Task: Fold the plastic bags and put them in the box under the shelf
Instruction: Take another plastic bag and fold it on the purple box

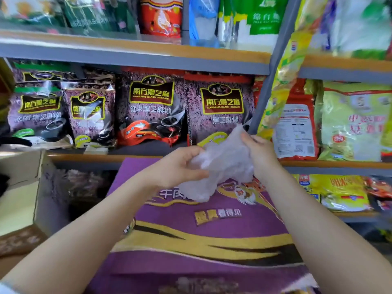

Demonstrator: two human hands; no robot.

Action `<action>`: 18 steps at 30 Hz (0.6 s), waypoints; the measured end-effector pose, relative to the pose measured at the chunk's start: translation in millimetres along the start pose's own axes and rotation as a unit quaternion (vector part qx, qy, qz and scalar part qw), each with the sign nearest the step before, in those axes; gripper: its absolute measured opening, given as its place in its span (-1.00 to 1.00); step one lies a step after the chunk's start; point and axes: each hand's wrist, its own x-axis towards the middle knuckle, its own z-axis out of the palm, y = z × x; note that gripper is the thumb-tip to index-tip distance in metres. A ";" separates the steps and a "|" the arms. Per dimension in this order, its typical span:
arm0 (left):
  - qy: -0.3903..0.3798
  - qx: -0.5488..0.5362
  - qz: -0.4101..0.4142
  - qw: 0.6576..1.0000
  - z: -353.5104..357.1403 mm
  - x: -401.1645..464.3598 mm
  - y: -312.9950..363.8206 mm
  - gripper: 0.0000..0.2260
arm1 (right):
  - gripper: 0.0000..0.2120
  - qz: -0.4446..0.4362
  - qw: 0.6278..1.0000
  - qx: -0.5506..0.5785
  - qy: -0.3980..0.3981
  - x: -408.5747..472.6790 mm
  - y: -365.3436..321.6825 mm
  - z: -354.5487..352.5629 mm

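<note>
A crumpled, translucent plastic bag [222, 164] hangs in the air above a purple printed carton [201, 240]. My left hand [180, 166] grips the bag's left side with curled fingers. My right hand [258, 153] pinches its upper right part, thumb on top. The bag's lower end droops onto the carton's top. An open cardboard box [25, 194] stands at the left, below the shelf edge; its inside is mostly out of sight.
Grey metal shelves [135, 56] with wooden boards fill the view ahead. Purple black-sesame packets [148, 111] stand on the middle shelf, yellow and red packets [350, 124] to the right. A grey upright post [267, 90] rises just behind the bag.
</note>
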 end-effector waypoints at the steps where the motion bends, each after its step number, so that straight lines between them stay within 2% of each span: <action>1: -0.014 0.002 0.003 1.000 10.0 -3.1 6.7 -0.85 | -0.83 0.008 1.000 0.014 0.012 -3.5 1.0 -8.9; 3: -0.020 0.018 0.008 1.000 26.4 -8.4 18.7 -0.83 | -0.83 0.030 0.998 0.048 0.021 -6.2 3.2 -27.0; 5: 0.021 0.067 0.013 0.997 39.9 -12.6 30.7 -0.86 | -0.77 0.012 0.999 0.031 0.042 -6.9 4.2 -41.9; 7: 0.096 0.136 0.031 0.986 50.7 -15.2 43.0 -0.87 | -0.64 -0.077 0.991 -0.081 0.075 -14.2 5.7 -51.9; 9: 0.161 0.175 0.048 0.970 61.0 -16.2 54.9 -0.90 | -0.47 -0.191 0.962 -0.175 0.084 -41.9 6.7 -57.1; 11: 0.203 0.159 0.043 0.965 72.0 -15.8 63.4 -0.90 | -0.34 -0.304 0.935 -0.183 0.006 -90.9 6.7 -60.0; 13: 0.240 0.120 0.036 0.963 84.3 -13.8 69.7 -0.85 | -0.30 -0.370 0.897 -0.212 -0.121 -124.9 11.9 -61.7; 15: 0.265 0.112 0.037 0.957 97.9 -12.9 78.1 -0.91 | -0.36 -0.345 0.893 -0.232 -0.172 -135.7 18.5 -67.5; 16: 0.267 0.119 0.036 0.956 104.2 -13.7 81.5 -0.96 | -0.47 -0.313 0.908 -0.223 -0.169 -137.6 17.4 -73.0; 18: 0.268 0.140 0.033 0.953 114.8 -18.6 86.4 -0.85 | -0.79 -0.286 0.926 -0.191 -0.156 -137.1 13.4 -88.4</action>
